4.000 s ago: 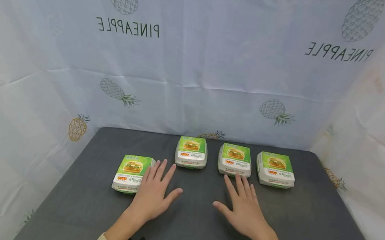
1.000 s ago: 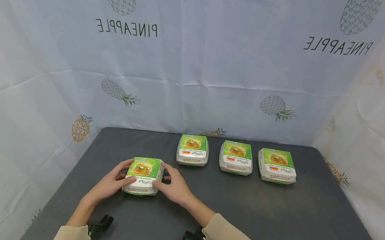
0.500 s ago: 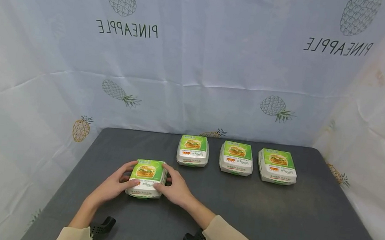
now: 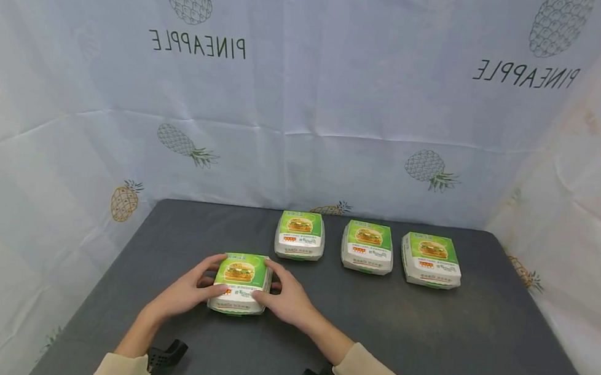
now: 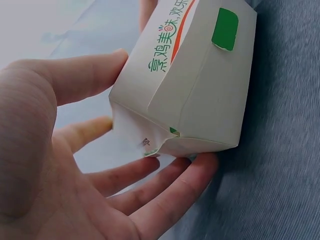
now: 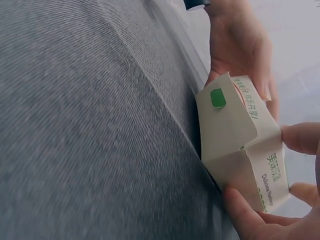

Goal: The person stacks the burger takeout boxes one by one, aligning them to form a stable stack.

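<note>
A white and green burger box [image 4: 241, 272] with a burger picture on its lid lies level at the left front of the dark table [image 4: 404, 348]. My left hand [image 4: 185, 295] holds its left side, thumb on the top edge and fingers spread down the side. Opposite it, my right hand [image 4: 290, 302] grips the right side, its thumb near the front corner of the lid. The left wrist view shows the box's front wall [image 5: 210, 90] with a green tab, close against the dark cloth. In the right wrist view, fingertips of the right hand [image 6: 295, 215] reach the box's lower edge.
Three more burger boxes stand in a row at the back: one in the middle [image 4: 300, 237], one to its right [image 4: 368, 248], and one farther right [image 4: 431, 261], slightly turned. A pale curtain [image 4: 311, 90] printed with pineapples encloses the table's back and sides.
Both hands lay spread open 4 seconds ago; they have since taken hold of the left box. Over the last second, hands and box have moved right and slightly nearer. The other boxes stay put.
</note>
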Demonstrator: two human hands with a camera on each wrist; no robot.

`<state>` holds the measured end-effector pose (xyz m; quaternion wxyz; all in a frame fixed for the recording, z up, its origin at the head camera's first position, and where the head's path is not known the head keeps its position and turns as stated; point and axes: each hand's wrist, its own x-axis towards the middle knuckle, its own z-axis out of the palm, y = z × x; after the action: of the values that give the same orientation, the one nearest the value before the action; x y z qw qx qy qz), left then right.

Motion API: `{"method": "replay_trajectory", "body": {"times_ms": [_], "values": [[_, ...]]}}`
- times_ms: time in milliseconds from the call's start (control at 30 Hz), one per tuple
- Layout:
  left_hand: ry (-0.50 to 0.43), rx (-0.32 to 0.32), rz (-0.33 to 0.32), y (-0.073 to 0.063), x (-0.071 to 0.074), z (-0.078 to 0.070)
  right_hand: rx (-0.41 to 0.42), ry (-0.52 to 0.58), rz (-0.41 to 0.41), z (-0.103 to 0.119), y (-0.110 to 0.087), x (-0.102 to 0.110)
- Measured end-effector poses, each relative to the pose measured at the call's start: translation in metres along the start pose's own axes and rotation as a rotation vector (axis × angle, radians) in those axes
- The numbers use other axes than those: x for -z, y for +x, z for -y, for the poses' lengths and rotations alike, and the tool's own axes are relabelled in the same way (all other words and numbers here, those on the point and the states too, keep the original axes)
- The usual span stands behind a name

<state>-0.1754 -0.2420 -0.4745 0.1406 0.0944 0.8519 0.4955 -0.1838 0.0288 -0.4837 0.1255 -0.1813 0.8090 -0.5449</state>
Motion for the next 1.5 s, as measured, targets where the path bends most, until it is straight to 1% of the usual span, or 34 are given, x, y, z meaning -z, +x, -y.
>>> {"method": "replay_trajectory", "body": {"times_ms": [233, 400, 633, 800, 1133, 1400, 1500], "values": [[0.008, 0.005, 0.023, 0.005, -0.011, -0.009, -0.002, 0.015, 0.01, -0.004, -0.009, 0.015], [0.01, -0.008, 0.042, 0.009, -0.02, -0.016, -0.012, 0.021, 0.014, -0.01, -0.015, 0.026], [0.032, -0.021, 0.039, 0.015, -0.034, -0.024, -0.016, 0.021, 0.026, -0.015, -0.024, 0.042], [0.023, -0.03, 0.044, 0.02, -0.044, -0.03, -0.021, 0.033, 0.015, -0.016, -0.031, 0.053], [0.009, -0.065, 0.093, 0.03, -0.061, -0.042, -0.031, -0.003, 0.005, -0.027, -0.045, 0.074], [0.0, -0.094, 0.166, 0.04, -0.076, -0.049, -0.068, -0.008, 0.003, -0.027, -0.061, 0.093], [0.005, -0.099, 0.184, 0.041, -0.081, -0.051, -0.072, -0.01, 0.001, -0.028, -0.065, 0.099]]}}
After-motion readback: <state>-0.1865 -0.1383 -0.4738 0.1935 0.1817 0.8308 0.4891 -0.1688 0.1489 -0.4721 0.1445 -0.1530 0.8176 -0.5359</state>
